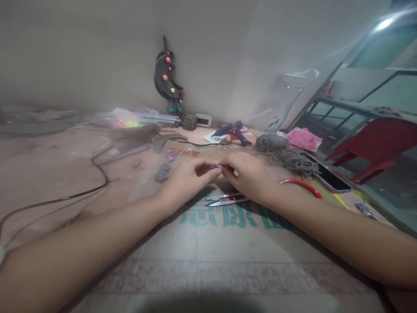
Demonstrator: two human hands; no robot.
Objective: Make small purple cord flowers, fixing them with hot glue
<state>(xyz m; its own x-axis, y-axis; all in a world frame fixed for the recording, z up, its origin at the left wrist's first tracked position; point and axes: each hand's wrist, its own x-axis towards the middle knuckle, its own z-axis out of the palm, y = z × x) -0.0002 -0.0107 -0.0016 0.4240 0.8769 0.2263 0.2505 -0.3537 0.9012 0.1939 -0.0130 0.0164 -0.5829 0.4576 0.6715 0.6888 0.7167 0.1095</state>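
Observation:
My left hand and my right hand meet fingertip to fingertip over the sheet on the table. Both are closed in a pinch around a small purplish-grey piece, mostly hidden by the fingers; its kind I cannot make out. Just below the hands lie pink-handled thread snips, blades pointing left. Left of my left hand are a small grey yarn clump and a little purple piece. The orange-red handle of some tool shows beside my right forearm.
A blue glue gun rests behind the hands, near grey yarn and a phone. Glue sticks lie at the back left. A grey crescent ornament stands against the wall. A black cable crosses the left side.

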